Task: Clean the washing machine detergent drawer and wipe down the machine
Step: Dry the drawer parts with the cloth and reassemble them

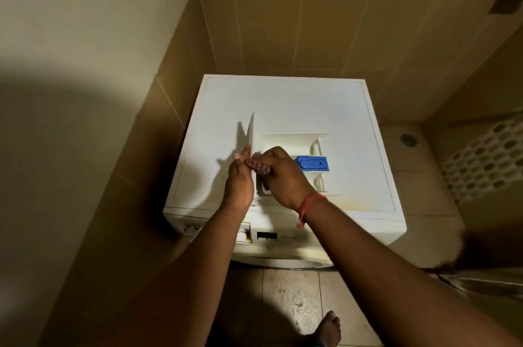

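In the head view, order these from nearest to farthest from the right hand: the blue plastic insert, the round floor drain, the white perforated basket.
From the right hand:
1. Blue plastic insert, just right of it, in the white drawer.
2. Round floor drain, on the floor right of the machine.
3. White perforated basket, at the far right edge.

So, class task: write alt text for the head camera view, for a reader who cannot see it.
A person's left hand steadies a removed detergent drawer on top of a white washing machine, while the right hand rubs it with a small reddish cloth.

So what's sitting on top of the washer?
The removed drawer, with a blue insert, lies on the washer. Both hands and a cloth cover its left part.
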The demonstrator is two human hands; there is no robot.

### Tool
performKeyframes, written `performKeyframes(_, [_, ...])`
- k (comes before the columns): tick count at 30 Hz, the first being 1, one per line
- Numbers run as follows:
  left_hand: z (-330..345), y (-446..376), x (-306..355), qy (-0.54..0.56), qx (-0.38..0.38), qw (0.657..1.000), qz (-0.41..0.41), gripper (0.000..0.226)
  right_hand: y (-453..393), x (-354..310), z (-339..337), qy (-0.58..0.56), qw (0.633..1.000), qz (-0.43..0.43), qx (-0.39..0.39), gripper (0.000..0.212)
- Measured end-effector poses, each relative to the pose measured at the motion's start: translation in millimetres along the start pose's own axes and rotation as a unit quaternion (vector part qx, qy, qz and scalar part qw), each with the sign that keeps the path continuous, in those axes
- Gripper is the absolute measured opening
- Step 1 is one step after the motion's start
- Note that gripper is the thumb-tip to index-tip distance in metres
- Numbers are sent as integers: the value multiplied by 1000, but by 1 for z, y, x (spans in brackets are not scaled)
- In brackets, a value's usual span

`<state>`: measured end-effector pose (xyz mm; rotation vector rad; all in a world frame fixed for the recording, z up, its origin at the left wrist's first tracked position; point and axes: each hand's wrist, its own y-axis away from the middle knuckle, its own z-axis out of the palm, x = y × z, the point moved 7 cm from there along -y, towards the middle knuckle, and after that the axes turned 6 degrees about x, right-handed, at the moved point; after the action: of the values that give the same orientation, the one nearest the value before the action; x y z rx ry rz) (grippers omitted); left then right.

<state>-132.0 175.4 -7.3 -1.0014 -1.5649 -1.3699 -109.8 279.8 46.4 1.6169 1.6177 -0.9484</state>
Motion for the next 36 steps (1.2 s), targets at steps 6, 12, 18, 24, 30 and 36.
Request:
performKeyframes(6, [-2,-8,-12,26,10,998,-54,69,50,-3,6,40,995,-89,6,53])
performKeyframes(12, [3,-8,24,-98,4,995,-6,65,58,22,-32,135,986,-62,78,52])
performKeyframes(18, [24,-5,36,-276,10,956,102,85,48,20,-14,253,964,-77,7,55])
performKeyframes(24, [24,-13,33,-313,21,943,112,96,50,31,-5,273,944,-134,-131,55])
performKeyframes(30, [29,-18,29,-311,29,942,123,98,30,70,-13,401,900,39,-165,35])
performKeyframes(36, [28,-22,35,-350,31,927,132,99,28,40,8,217,954,-4,-209,43])
